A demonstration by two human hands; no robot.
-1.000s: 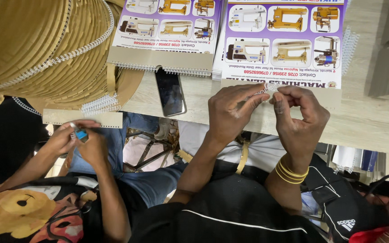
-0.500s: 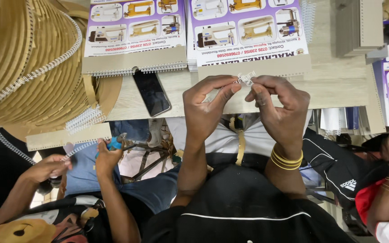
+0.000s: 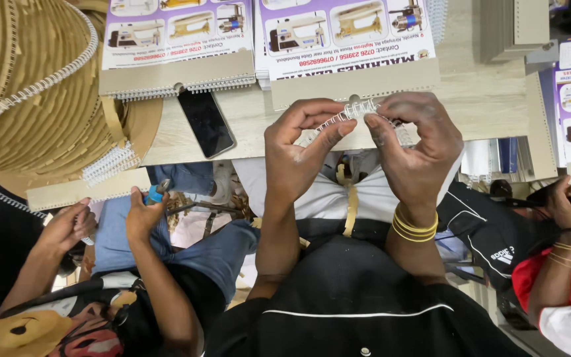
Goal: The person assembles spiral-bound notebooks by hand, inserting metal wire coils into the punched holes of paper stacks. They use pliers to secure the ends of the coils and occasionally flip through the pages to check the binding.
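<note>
Head view is looking straight down on two raised forearms meeting over the table (image 3: 470, 112) edge. Left hand (image 3: 299, 155) is curling inward, thumb and forefinger pinching one end of a white wire binding coil (image 3: 355, 111); right hand (image 3: 418, 149), with yellow bangles (image 3: 412, 226) at its wrist, is closing thumb and fingers on the other end. Coil is sitting between both hands, at 12 o'clock from the wrists, just over the table's near edge. At 10 o'clock a stack of tan card sheets (image 3: 28, 86) with white coils is fanning out. At 11 o'clock a purple-and-white spiral-bound calendar (image 3: 176, 39) is lying flat, a black phone (image 3: 206, 123) just below it. Directly above the hands a second purple-and-white calendar (image 3: 345, 33) with a tan card edge is lying. At 8 o'clock another person's hand (image 3: 141, 215) is gripping a blue-handled tool (image 3: 156, 193).
</note>
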